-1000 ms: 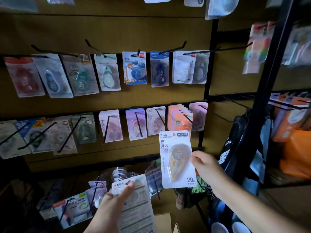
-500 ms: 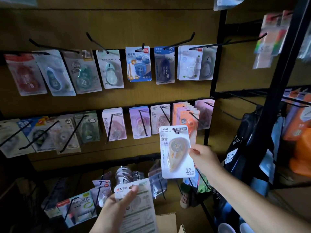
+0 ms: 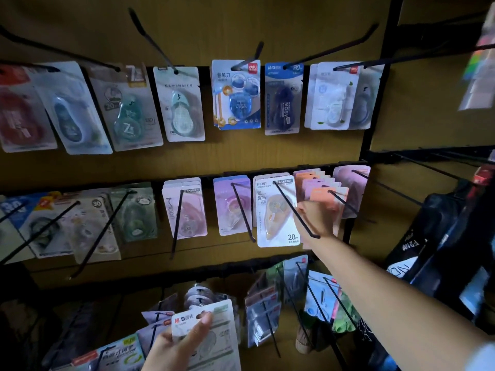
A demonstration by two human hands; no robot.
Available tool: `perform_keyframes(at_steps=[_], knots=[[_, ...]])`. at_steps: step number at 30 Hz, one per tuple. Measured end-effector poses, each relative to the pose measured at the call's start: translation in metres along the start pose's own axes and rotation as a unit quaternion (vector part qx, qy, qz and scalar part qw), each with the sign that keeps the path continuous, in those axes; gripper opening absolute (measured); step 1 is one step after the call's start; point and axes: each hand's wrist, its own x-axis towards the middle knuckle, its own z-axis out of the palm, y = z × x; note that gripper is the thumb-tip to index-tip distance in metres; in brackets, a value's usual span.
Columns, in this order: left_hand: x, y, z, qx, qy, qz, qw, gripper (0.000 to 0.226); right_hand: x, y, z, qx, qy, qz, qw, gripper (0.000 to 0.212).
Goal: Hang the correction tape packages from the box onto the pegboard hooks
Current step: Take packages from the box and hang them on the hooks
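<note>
1. The right hand [image 3: 316,219] reaches up to the middle row of the pegboard [image 3: 241,28], its grip closed on the right edge of a white correction tape package [image 3: 276,212] marked "20m".
2. That package is threaded on a long black hook [image 3: 296,210], which passes through its top hole and juts out toward the camera (the package hangs roughly upright, in front of other cards on the same hook).
3. The left hand [image 3: 176,346], low in the view, holds a second package [image 3: 211,338] with an M&G header, thumb pressed across its front near the hang hole, fingers hidden behind.
4. Just right of the hooked package hangs a fanned stack of orange and pink cards [image 3: 318,188]; just left, a purple card [image 3: 231,204].
5. The upper row carries more carded items, among them a blue sharpener pack [image 3: 237,95].
</note>
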Motion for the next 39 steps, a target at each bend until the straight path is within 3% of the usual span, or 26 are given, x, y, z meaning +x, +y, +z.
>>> perform_keyframes(at_steps=[3, 8, 12, 14, 16, 19, 22, 25, 28, 30, 33, 34, 36, 39], knots=[[0.01, -0.001, -0.004, 0.014, 0.018, 0.013, 1.0, 0.024, 0.012, -0.002, 0.008, 0.013, 0.032, -0.005, 0.999, 0.046], [0.012, 0.002, -0.003, -0.003, 0.006, -0.004, 1.0, 0.016, 0.015, 0.008, 0.009, -0.018, -0.001, -0.031, 0.999, 0.045], [0.009, 0.002, 0.0, -0.029, -0.002, -0.043, 0.999, 0.012, -0.003, 0.025, 0.001, -0.011, -0.008, -0.022, 1.0, 0.012], [0.0, 0.007, 0.006, -0.057, -0.031, -0.048, 0.997, 0.018, -0.02, 0.029, -0.007, -0.009, -0.083, -0.012, 0.996, 0.013], [-0.009, 0.009, 0.009, -0.074, -0.057, -0.023, 0.995, 0.019, -0.047, 0.021, -0.02, 0.052, -0.217, 0.006, 0.975, 0.017], [-0.026, 0.01, 0.012, -0.054, -0.063, -0.003, 0.997, 0.022, -0.092, 0.006, -0.037, 0.007, -0.35, -0.046, 0.936, 0.02], [-0.039, 0.007, 0.014, -0.061, -0.064, 0.002, 0.996, 0.029, -0.134, -0.001, -0.045, -0.019, -0.391, -0.087, 0.916, 0.019], [-0.053, 0.004, 0.016, -0.079, -0.051, 0.004, 0.996, 0.021, -0.17, -0.004, -0.048, -0.001, -0.403, -0.095, 0.91, 0.018], [-0.063, 0.003, 0.019, -0.135, 0.013, -0.002, 0.991, 0.021, -0.202, -0.007, -0.05, -0.003, -0.369, -0.111, 0.923, 0.054], [-0.071, 0.003, 0.021, -0.177, 0.032, -0.013, 0.984, 0.019, -0.224, -0.013, -0.053, 0.023, -0.441, -0.116, 0.89, 0.074], [-0.079, 0.002, 0.024, -0.167, -0.012, -0.007, 0.986, 0.022, -0.241, -0.016, -0.049, 0.078, -0.49, -0.147, 0.856, 0.071], [-0.082, 0.003, 0.024, -0.147, -0.04, -0.001, 0.988, 0.026, -0.242, -0.012, -0.046, 0.105, -0.472, -0.14, 0.864, 0.071], [-0.087, 0.008, 0.021, -0.138, -0.106, 0.005, 0.985, 0.03, -0.24, -0.004, -0.043, 0.186, -0.416, -0.034, 0.889, 0.057], [-0.088, 0.011, 0.007, -0.153, -0.127, 0.018, 0.98, 0.021, -0.229, 0.009, -0.049, 0.339, -0.356, 0.146, 0.859, 0.037]])
